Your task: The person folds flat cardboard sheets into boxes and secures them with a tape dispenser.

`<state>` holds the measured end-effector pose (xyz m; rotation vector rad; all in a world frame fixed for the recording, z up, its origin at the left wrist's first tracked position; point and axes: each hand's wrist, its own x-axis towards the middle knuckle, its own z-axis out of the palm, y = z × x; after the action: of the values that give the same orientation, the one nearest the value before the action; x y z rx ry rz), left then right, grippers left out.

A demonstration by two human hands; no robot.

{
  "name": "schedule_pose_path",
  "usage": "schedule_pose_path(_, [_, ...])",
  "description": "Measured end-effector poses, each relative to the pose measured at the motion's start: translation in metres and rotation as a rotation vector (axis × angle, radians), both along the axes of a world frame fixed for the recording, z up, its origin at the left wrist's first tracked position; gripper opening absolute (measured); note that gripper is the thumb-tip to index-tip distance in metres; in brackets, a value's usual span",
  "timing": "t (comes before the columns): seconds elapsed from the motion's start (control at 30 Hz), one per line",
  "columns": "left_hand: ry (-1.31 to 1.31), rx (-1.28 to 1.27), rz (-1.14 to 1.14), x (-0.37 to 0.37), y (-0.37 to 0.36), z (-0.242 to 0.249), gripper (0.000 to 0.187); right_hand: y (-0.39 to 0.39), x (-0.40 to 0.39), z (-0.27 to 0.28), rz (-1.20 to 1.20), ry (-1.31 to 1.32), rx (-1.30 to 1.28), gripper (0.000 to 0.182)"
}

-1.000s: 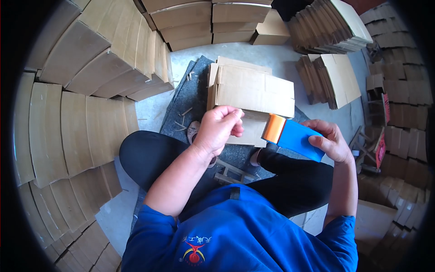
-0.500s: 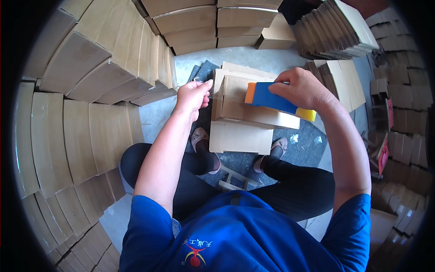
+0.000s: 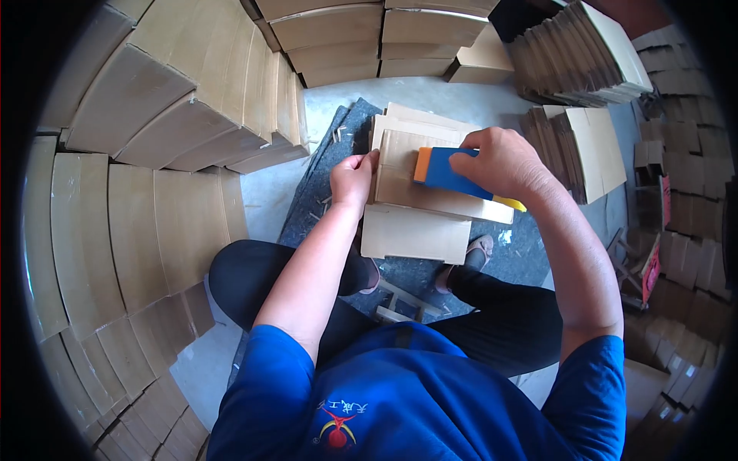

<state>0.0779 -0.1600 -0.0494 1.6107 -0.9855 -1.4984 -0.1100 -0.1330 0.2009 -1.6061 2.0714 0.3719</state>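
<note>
A closed cardboard box (image 3: 411,188) lies on flattened cardboard (image 3: 415,233) in front of my knees. My right hand (image 3: 503,163) grips a blue tape dispenser (image 3: 453,170) with an orange front and a yellow end, held over the box's top. My left hand (image 3: 354,180) is closed at the box's left edge, thumb and fingers pressed together there. A faint clear strip of tape (image 3: 393,163) runs over the box top between that hand and the dispenser; its end at my fingers is hidden.
Stacked cartons (image 3: 196,131) rise on the left, and more cartons (image 3: 330,38) stand at the back. Bundles of flat cardboard (image 3: 580,58) are at the back right. A dark mat (image 3: 311,219) with scraps lies under the work, beside my feet.
My left hand has moved right, from beside the box to against its left edge. The tape dispenser stays over the box and has tilted a little.
</note>
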Motion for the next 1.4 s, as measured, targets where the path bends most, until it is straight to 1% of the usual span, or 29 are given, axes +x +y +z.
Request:
schedule_pose_path(0.03, [-0.106,-0.121,-0.057,0.001,-0.004,-0.009,0.042,0.000,0.002,0.002,-0.013,0.008,0.002,0.045])
schedule_pose_path(0.07, [-0.387,0.022,0.070,-0.001,0.000,-0.019,0.045,0.001,0.001,0.000,-0.009,0.007,-0.001,0.045])
schedule_pose_path(0.13, [-0.671,0.128,0.192,0.003,0.010,0.006,0.051,0.001,-0.008,-0.005,0.033,-0.002,-0.029,0.046])
schedule_pose_path(0.2, [-0.246,-0.174,0.209,0.020,0.007,-0.023,0.037,0.005,-0.013,-0.010,0.020,0.009,-0.049,0.044])
schedule_pose_path(0.23, [-0.266,-0.265,0.113,0.012,0.015,0.018,0.027,0.006,-0.014,-0.011,0.014,-0.004,-0.052,0.043])
schedule_pose_path(0.27, [-0.206,-0.368,0.077,0.002,0.018,0.026,0.027,0.006,-0.015,-0.011,0.010,-0.016,-0.059,0.043])
schedule_pose_path(0.3, [-0.202,-0.353,-0.057,-0.008,0.024,0.055,0.035,0.006,-0.015,-0.011,0.005,-0.018,-0.062,0.043])
schedule_pose_path(0.33, [-0.271,-0.339,-0.172,-0.020,0.023,0.058,0.046,0.005,-0.013,-0.009,0.039,-0.006,-0.052,0.046])
schedule_pose_path(0.4, [-0.323,-0.216,-0.295,-0.032,0.022,0.073,0.059,0.003,-0.016,-0.007,0.065,0.006,-0.049,0.049])
schedule_pose_path(0.43, [-0.262,-0.087,-0.398,-0.028,0.013,0.066,0.063,0.002,-0.020,-0.009,0.082,-0.050,-0.017,0.052])
schedule_pose_path(0.47, [-0.147,-0.103,-0.388,-0.024,0.011,0.050,0.063,0.002,-0.024,-0.010,0.099,-0.106,0.015,0.055])
schedule_pose_path(0.5, [-0.032,-0.115,-0.379,-0.023,0.011,0.047,0.062,0.002,-0.027,-0.009,0.088,-0.108,0.012,0.055])
schedule_pose_path(0.57, [0.002,-0.070,-0.358,-0.020,0.015,0.038,0.060,0.004,-0.034,-0.009,0.076,-0.188,0.033,0.064])
schedule_pose_path(0.63, [0.063,-0.021,-0.356,-0.016,0.020,0.054,0.061,0.008,-0.052,-0.006,0.078,-0.253,0.032,0.064])
schedule_pose_path(0.67, [0.111,0.001,-0.367,-0.015,0.020,0.056,0.062,0.012,-0.062,-0.004,0.092,-0.310,0.032,0.065])
schedule_pose_path(0.73, [0.186,0.039,-0.367,-0.017,0.018,0.051,0.066,0.024,-0.086,-0.005,0.094,-0.337,0.023,0.063])
schedule_pose_path(0.83, [0.189,-0.001,-0.378,-0.026,0.019,0.047,0.066,0.044,-0.126,-0.010,0.022,-0.438,0.030,0.065])
schedule_pose_path(0.87, [0.154,0.016,-0.375,-0.027,0.020,0.051,0.067,0.051,-0.139,-0.012,0.001,-0.466,0.021,0.066])
schedule_pose_path(0.97, [0.170,0.067,-0.360,-0.025,0.018,0.051,0.067,0.066,-0.173,-0.013,-0.071,-0.484,0.007,0.063])
schedule_pose_path(1.03, [0.133,0.073,-0.349,-0.024,0.019,0.057,0.066,0.075,-0.194,-0.018,-0.066,-0.508,0.008,0.062])
schedule_pose_path(1.07, [0.145,0.057,-0.314,-0.023,0.019,0.052,0.060,0.079,-0.201,-0.019,-0.082,-0.483,0.020,0.061])
schedule_pose_path(1.17, [0.133,0.040,-0.317,-0.026,0.022,0.059,0.061,0.087,-0.215,-0.028,-0.109,-0.449,0.032,0.059])
schedule_pose_path(1.27, [0.097,0.037,-0.349,-0.024,0.019,0.053,0.062,0.091,-0.220,-0.042,-0.132,-0.437,0.030,0.059])
schedule_pose_path(1.33, [0.085,0.060,-0.337,-0.025,0.020,0.062,0.062,0.091,-0.218,-0.043,-0.190,-0.503,0.013,0.058])
schedule_pose_path(1.4, [-0.014,0.063,-0.344,-0.026,0.019,0.063,0.062,0.094,-0.217,-0.044,-0.199,-0.509,-0.007,0.057])
